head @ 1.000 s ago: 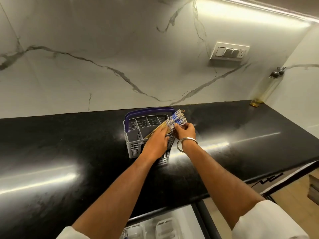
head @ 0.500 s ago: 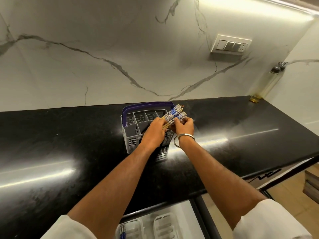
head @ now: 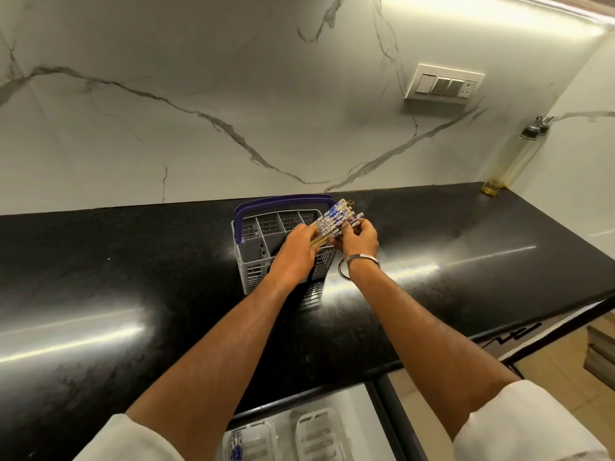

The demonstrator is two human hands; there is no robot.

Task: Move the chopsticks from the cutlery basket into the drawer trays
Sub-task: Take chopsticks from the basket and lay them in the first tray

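Both hands gripped the chopsticks over the basket at its 3 o'clock edge: left hand curled round the shafts, right hand pinching the patterned ends. Light, stiff, probably slippery; best clasped mid-bundle. Trays waited at 6 o'clock.

Over the last second my view drifts, so the cutlery basket sits a little lower and more central under me, and more of the drawer trays shows at the bottom edge. My left hand slides from the basket's near right corner up along the chopsticks, closing toward my right hand until the two nearly touch above the basket's right rim. My right hand opens its fingers further around the patterned ends. The bundle tilts flatter over that rim, its ends fanning out slightly.
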